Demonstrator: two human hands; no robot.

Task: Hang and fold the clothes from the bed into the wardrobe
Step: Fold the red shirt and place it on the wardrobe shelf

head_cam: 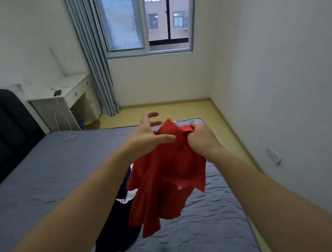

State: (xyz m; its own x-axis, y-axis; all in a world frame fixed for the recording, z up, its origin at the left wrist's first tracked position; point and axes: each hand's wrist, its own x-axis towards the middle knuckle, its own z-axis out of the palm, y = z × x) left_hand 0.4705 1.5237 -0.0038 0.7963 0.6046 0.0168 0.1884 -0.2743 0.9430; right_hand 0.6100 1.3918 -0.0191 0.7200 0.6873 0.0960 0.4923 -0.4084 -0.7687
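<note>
Fabric at the top edge of the red shirt (168, 173) is bunched in the right hand (201, 138), whose fingers curl tight round it. The left hand (148, 134) is spread wide and grips nothing; only its thumb lies along the shirt's top, just beside the right hand. The shirt hangs crumpled in the air above the bed (59, 167), over the foot half. A small pale tag (179, 187) shows low on the red cloth, too blurred to read.

On the bed under the shirt lies a dark garment (116, 231) with a white part, half hidden by the red cloth. A small bluish label (190, 121) sits at the bed's far foot corner, its print too small to make out. The black headboard (9, 135) stands at the bed's left end. A white cable (64, 127) drops onto the bed's far edge from a white desk (66, 88) standing beyond the head end. Behind the bed's far side are a grey curtain (95, 62) and a window (146, 24). A wall socket (274, 155) is on the wall past the bed's foot.
</note>
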